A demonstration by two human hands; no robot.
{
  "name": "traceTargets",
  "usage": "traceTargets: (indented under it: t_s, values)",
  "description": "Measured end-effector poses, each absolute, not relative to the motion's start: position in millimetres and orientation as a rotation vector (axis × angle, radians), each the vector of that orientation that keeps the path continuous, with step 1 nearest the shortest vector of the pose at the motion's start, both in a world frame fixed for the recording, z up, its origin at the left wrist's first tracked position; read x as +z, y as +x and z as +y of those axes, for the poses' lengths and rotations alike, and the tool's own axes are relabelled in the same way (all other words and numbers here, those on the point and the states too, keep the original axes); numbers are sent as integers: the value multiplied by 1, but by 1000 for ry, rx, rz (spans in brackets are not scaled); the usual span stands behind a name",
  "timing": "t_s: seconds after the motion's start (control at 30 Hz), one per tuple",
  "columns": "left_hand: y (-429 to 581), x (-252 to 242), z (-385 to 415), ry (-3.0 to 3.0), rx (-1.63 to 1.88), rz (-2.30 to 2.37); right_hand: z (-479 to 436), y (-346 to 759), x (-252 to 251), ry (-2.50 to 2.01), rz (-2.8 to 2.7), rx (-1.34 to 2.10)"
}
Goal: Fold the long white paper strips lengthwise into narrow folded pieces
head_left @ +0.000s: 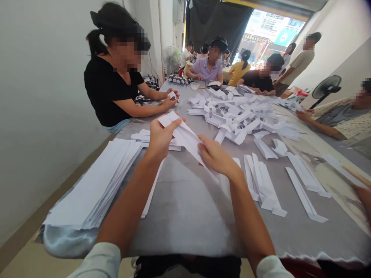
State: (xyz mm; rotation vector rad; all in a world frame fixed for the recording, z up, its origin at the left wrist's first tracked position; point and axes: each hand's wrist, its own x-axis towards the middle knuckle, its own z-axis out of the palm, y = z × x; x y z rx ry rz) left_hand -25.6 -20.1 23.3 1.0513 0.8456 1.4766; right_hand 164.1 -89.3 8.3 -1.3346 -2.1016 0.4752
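The left hand pinched the upper end of a folded white paper strip, its grip clamped between thumb and fingers. The right hand had its grip closed on the strip's lower edge, so the paper was held just above the tabletop between them. A gray, faintly shiny cloth covered the tabletop, its near hem ragged. At nine o'clock lay a long stack of flat white paper, with a smaller bundle of folded strips toward eleven o'clock. Loose folded strips were scattered at three o'clock, and a heap of folded paper pieces spread across twelve to one o'clock. A co-worker in a black top sat at eleven o'clock, both hands on a small paper piece. Another seated co-worker reached onto the tabletop at two o'clock. More people sat and stood around the far end. A white pedestal fan and a black fan stood on either side, beyond a white wall at nine o'clock. Past a black curtain, an open doorway showed street signs, their lettering too small and blurred to read.
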Motion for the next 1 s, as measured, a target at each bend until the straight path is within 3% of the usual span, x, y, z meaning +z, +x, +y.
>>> traceTargets:
  t_s: [0.17,0.4,0.77,1.0]
  values:
    - [-39,27,-11,973,1532,850,-95,188,17,-1366,-2124,644]
    - [-48,23,0,875,1536,858,-100,210,29,-1338,-2119,599]
    - [-50,26,-6,999,1387,781,-113,253,38,-1334,-1917,1012]
    - [-29,22,-27,1214,1033,658,-101,196,31,-1191,-1715,735]
